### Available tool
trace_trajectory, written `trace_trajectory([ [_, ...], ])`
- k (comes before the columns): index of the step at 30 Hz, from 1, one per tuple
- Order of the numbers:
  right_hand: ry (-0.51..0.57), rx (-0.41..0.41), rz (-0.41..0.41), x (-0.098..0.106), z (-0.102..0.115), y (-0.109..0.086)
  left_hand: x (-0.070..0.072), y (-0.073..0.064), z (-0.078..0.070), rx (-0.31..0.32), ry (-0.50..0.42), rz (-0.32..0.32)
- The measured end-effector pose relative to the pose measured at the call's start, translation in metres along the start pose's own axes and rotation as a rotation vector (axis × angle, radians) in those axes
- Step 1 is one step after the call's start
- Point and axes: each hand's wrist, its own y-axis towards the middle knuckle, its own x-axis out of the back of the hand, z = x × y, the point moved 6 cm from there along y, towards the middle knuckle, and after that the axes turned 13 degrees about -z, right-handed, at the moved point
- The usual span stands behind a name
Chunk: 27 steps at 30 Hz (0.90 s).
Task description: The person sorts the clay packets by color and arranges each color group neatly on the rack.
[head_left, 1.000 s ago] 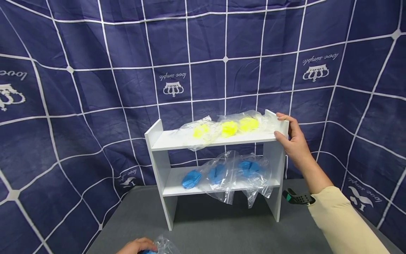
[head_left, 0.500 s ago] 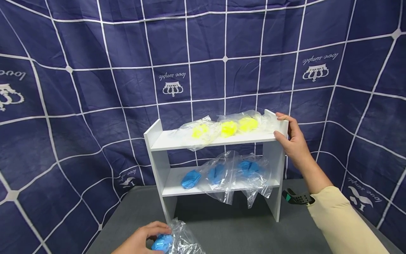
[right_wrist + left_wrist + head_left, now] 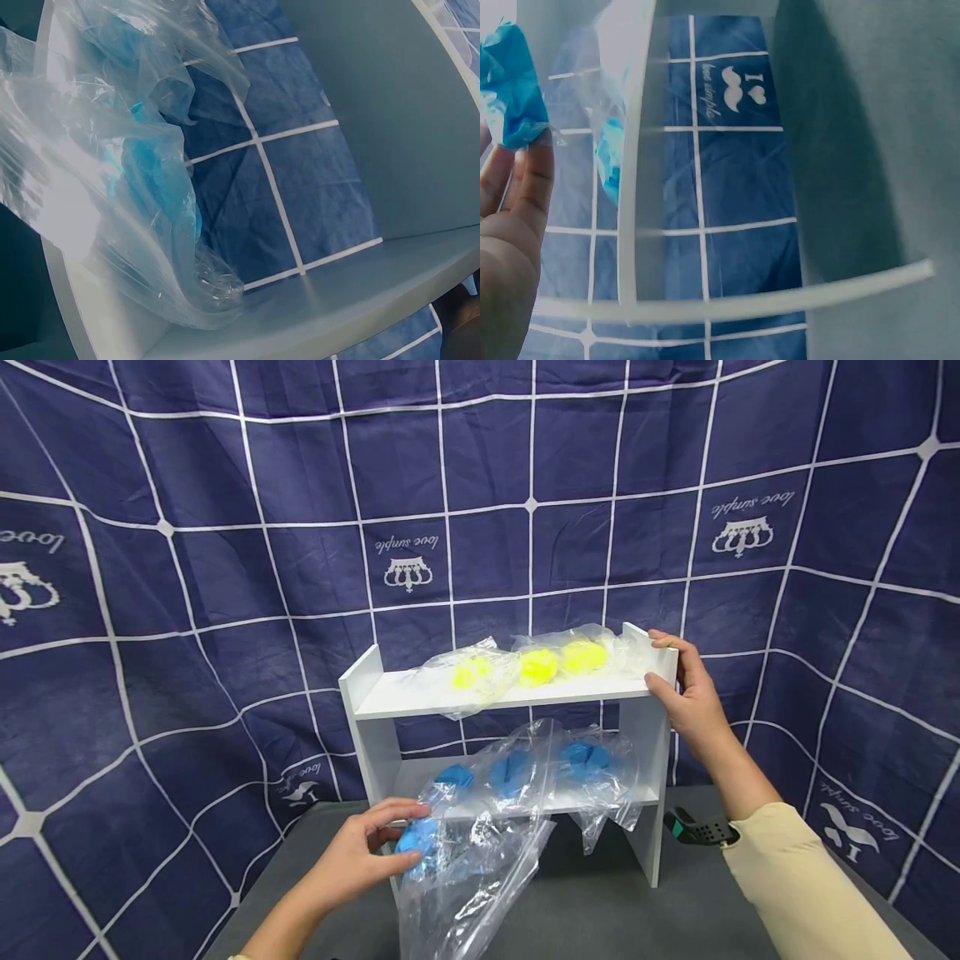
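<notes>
In the head view my left hand [image 3: 360, 856] grips a blue bundle [image 3: 417, 842] inside a clear plastic bag [image 3: 472, 893], before the lower shelf's left end. The left wrist view shows that blue bundle [image 3: 514, 90] at my fingertips; its kind is unclear. My right hand [image 3: 693, 697] holds the top of the white rack's right side panel [image 3: 651, 647], thumb in front. Several blue bundles, at least some in clear bags, lie on the lower shelf [image 3: 645, 795]; the held bag partly covers the leftmost blue bundle [image 3: 454, 777].
Yellow bundles [image 3: 538, 667] in clear bags lie along the upper shelf [image 3: 390, 693]. Bag ends hang over the shelf fronts. The rack stands on a dark grey table [image 3: 585, 902], before a blue checked curtain [image 3: 300, 460].
My left hand has risen from the bottom edge, forward and slightly right, bringing the bagged blue bundle up to the lower shelf. My right hand stays on the side panel.
</notes>
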Motion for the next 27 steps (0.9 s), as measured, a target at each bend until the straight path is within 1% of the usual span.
trace_trajectory([
  [2, -0.003, 0.003, -0.003, 0.000, 0.000, -0.001, -0.004, 0.014, 0.000, 0.040, 0.010, -0.011],
  [4, -0.006, 0.004, -0.006, 0.001, -0.001, -0.002, -0.007, 0.028, 0.003, 0.076, 0.031, -0.037],
  [7, -0.014, 0.004, -0.009, 0.000, -0.002, -0.003, -0.008, 0.046, 0.015, 0.170, 0.082, -0.123],
  [9, -0.019, 0.002, -0.010, 0.001, -0.003, -0.004, -0.009, 0.054, 0.025, 0.237, 0.121, -0.186],
  [11, -0.020, 0.000, -0.014, 0.001, -0.004, -0.005, -0.010, 0.060, 0.034, 0.292, 0.158, -0.236],
  [15, -0.010, -0.003, -0.020, 0.001, -0.005, -0.006, -0.014, 0.067, 0.047, 0.318, 0.207, -0.286],
  [19, 0.003, -0.001, -0.015, 0.000, -0.005, -0.004, -0.012, 0.069, 0.054, 0.346, 0.247, -0.351],
  [23, 0.000, -0.001, -0.018, 0.000, -0.003, -0.003, -0.012, 0.071, 0.055, 0.354, 0.324, -0.391],
  [27, -0.010, 0.000, -0.015, 0.000, -0.001, -0.001, -0.015, 0.072, 0.051, 0.339, 0.394, -0.394],
])
